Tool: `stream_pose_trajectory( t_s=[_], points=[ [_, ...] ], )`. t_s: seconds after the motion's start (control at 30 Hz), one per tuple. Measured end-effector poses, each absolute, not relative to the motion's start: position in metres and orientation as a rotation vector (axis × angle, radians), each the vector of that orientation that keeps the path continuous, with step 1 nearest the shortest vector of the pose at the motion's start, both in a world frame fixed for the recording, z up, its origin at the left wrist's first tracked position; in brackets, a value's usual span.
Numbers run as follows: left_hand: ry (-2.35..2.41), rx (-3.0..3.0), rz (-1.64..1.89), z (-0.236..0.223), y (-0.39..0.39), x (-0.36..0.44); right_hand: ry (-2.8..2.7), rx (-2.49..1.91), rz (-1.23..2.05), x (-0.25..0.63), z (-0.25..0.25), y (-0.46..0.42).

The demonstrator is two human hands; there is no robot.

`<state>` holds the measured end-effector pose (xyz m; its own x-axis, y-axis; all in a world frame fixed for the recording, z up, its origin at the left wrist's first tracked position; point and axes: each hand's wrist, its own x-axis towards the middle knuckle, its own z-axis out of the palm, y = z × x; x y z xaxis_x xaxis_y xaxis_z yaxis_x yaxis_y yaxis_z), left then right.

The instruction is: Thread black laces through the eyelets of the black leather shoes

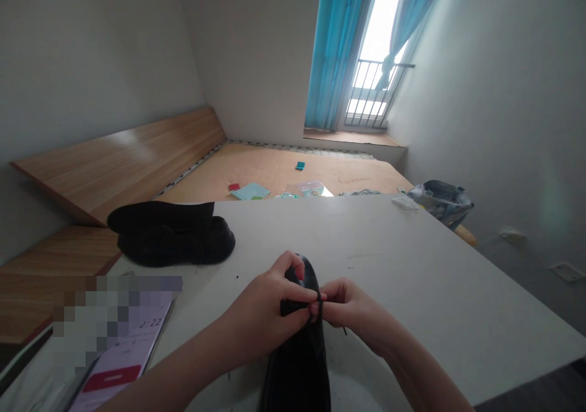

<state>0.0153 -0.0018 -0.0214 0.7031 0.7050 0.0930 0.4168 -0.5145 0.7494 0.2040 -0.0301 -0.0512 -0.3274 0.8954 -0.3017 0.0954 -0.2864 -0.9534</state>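
Note:
A black shoe [297, 369] lies lengthwise on the white table in front of me, partly covered by my hands. A thin dark shoelace [320, 307] runs between my fingers above the shoe, and a loose end hangs to the right. Thumb and fingers of my left hand [274, 302] pinch the lace from the left. From the right, my right hand [345, 302] also pinches it, its fingertips meeting those of the left. Another black shoe [178, 244] rests on its own at the left, with a dark flat insole-like piece [160, 215] along its top.
A lit phone [132, 339] leans at the lower left, partly pixelated. Beyond the white table [389, 265] lies a bed-like surface [274, 159] with papers and small packets. A bag [442, 201] stands by the table's far right edge.

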Motion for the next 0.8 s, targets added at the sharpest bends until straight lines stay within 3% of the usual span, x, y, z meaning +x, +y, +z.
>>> stream_pose_trajectory(
  t_s=[0.5, 0.67, 0.8],
  points=[
    [0.959, 2.199, 0.362, -0.011, 0.005, 0.010, -1.481, -1.341, 1.576, 0.198, -0.039, -0.033],
    [0.966, 2.200, 0.244, -0.004, 0.014, -0.001, -1.767, -1.483, 0.994, 0.201, -0.038, -0.046],
    [0.956, 2.210, 0.179, -0.001, 0.019, -0.012, -2.126, -1.280, 0.407, 0.202, -0.041, -0.059]
  ],
)
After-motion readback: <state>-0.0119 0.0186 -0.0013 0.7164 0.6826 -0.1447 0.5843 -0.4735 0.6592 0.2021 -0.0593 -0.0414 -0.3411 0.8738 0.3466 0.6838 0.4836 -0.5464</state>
